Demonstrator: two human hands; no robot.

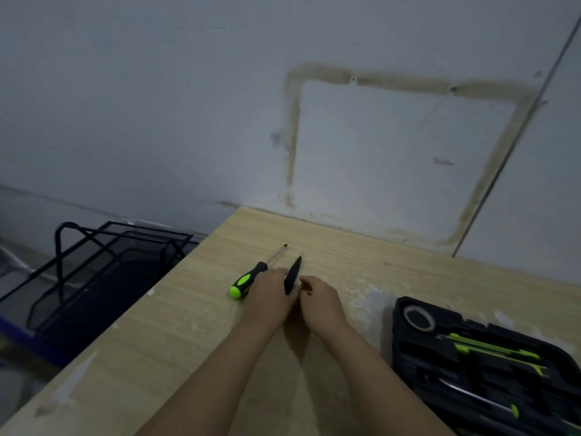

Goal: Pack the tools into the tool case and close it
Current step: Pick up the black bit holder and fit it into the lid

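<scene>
A green-and-black screwdriver (251,278) lies on the wooden table (176,335), its tip pointing toward the wall. Just right of it a slim black tool (292,275) pokes up between my two hands. My left hand (272,294) curls around its lower part. My right hand (320,298) sits close beside it, fingers bent toward the tool; contact is unclear. The open black tool case (405,350) lies at the right, holding a roll of tape (419,318) and green-handled tools (490,349).
A black wire-mesh tray rack (103,272) stands off the table's left edge, lower down. The wall (377,146) runs right behind the table's far edge. The case runs out of view at the lower right.
</scene>
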